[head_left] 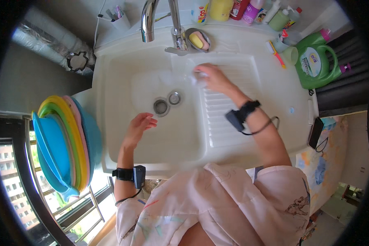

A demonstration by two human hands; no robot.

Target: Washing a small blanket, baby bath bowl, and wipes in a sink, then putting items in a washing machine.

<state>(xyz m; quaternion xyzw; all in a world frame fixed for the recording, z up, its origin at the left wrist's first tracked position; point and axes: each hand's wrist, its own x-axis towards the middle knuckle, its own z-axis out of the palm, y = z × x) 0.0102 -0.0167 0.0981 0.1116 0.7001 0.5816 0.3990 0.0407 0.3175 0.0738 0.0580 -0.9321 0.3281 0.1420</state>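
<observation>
My right hand (212, 78) is at the ridge between the white sink basin (176, 139) and its ribbed washboard (229, 119). The fingers close on a small white, cloth-like thing (198, 79), blurred and partly hidden by the hand. Over the left part of the basin hovers my left hand (141, 126), fingers loosely bent and apart, holding nothing. Beyond it lie the round drain (160, 107) and, beside that, a metal strainer or plug (174, 98). A chrome tap (178, 37) rises at the sink's far edge.
Beside the tap is a soap dish (205, 46) with two soap bars. Several bottles line the far right, with a brush (276, 53) and a green detergent jug (315, 59) nearer. Stacked colourful basins (65, 143) stand at left. A phone (315, 132) lies on the right edge.
</observation>
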